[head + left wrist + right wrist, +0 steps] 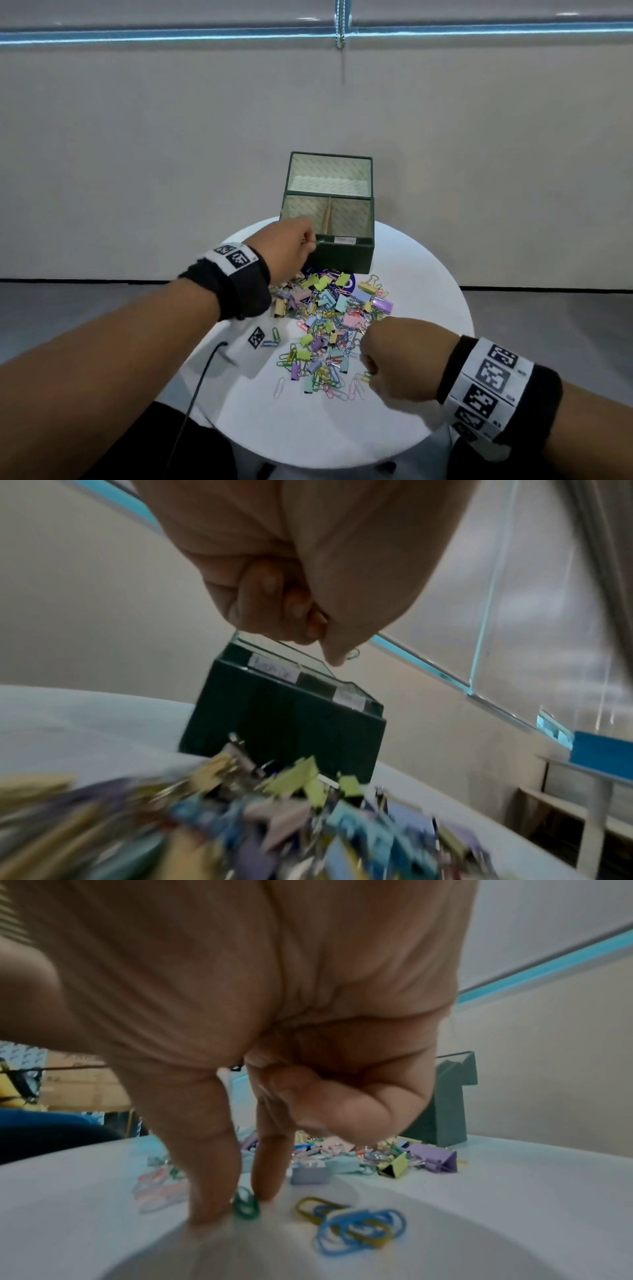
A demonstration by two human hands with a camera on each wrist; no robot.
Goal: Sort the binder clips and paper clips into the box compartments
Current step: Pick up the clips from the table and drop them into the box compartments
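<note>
Your left hand [289, 245], fist curled, pinches a green clip [319, 241] at the box [342, 255] rim; your right hand [394, 359] pinches a green paper clip [245, 1203] off the counter [342, 428], the pile [329, 322] between them.

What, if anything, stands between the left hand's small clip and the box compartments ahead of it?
Nothing visible. The left hand pinches a small green wire paper clip right at the open front rim of the dark green cardboard box; only its upright tan divider splits the compartments.
</note>
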